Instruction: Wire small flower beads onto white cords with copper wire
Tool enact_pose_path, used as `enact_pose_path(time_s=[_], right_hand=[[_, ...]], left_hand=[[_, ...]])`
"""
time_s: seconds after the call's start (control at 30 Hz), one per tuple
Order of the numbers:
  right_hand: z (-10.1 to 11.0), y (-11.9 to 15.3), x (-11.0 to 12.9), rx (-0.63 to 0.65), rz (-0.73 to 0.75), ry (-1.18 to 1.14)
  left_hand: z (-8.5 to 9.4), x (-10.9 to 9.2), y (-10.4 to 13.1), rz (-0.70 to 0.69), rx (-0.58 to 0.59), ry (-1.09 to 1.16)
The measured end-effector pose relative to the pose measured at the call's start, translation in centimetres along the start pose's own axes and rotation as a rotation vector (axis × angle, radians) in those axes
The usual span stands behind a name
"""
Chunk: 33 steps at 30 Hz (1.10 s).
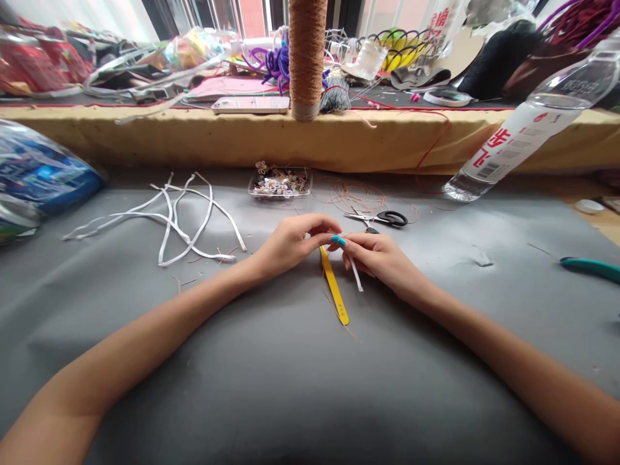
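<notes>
My left hand (303,240) and my right hand (380,258) meet above the middle of the grey mat, thumbs and fingers pinched together. A white cord (356,274) hangs down from the fingers of my right hand, its end free. What the left fingertips pinch is too small to make out; they touch the right ones. Yellow tweezers (334,287) lie on the mat just below the hands, beside a thin brown thread. Black-handled scissors (392,218) lie behind the right hand.
White cords (186,239) lie crossed at the left. A clear box of small beads (279,183) and coiled brown thread (356,196) are at the back. A water bottle (523,142) leans at the back right, with a teal-handled tool (591,267) at the right edge. A raised, cluttered shelf (194,132) spans behind.
</notes>
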State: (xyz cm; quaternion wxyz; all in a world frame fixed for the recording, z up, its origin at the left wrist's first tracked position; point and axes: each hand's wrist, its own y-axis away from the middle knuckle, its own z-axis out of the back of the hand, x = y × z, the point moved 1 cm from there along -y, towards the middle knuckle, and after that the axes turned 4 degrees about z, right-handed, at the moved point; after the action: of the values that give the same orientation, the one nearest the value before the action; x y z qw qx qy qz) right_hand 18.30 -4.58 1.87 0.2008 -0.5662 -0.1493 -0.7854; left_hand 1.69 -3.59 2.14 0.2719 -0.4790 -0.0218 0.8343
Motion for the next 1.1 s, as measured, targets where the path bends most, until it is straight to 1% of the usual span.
enact_pose_path(time_s=[0.1,0.2,0.37,0.43,0.53,0.6,0.67,0.77,0.87,1.0,1.1], right_hand=[[0.02,-0.03,-0.09,0.013,0.007,-0.026],[0.08,-0.06,-0.24,0.022,-0.003,-0.06],[0.12,-0.03,-0.38,-0.049,-0.021,-0.099],[0.1,-0.01,-0.31,-0.082,-0.015,-0.12],[0.07,-0.02,-0.16,-0.101,-0.037,-0.177],[0.04,-0.02,-0.08,-0.087,-0.059,-0.232],[0.0,0.0,-0.06,-0.056,-0.071,-0.267],[-0.05,0.05,-0.17,-0.033,-0.053,-0.247],[-0.06,0.1,-0.32,-0.056,-0.01,-0.197],[-0.11,0.13,-0.37,-0.106,0.02,-0.154],[-0.18,0.2,-0.37,-0.161,0.036,-0.106]], left_hand=[[0.02,0.04,0.01,0.015,0.022,0.062],[0.02,0.28,-0.05,0.024,0.003,0.074],[0.05,0.49,-0.17,0.016,-0.015,0.03],[0.09,0.44,-0.16,-0.03,-0.06,-0.038],[0.1,0.38,-0.1,-0.165,-0.156,-0.162],[0.05,0.38,-0.04,-0.239,-0.203,-0.225],[-0.01,0.39,0.02,-0.256,-0.225,-0.256],[-0.08,0.31,0.09,-0.194,-0.198,-0.253],[-0.08,0.14,0.11,-0.077,-0.138,-0.194],[0.01,0.14,0.1,0.103,-0.068,-0.044],[0.05,0.3,0.09,0.185,-0.033,0.09]])
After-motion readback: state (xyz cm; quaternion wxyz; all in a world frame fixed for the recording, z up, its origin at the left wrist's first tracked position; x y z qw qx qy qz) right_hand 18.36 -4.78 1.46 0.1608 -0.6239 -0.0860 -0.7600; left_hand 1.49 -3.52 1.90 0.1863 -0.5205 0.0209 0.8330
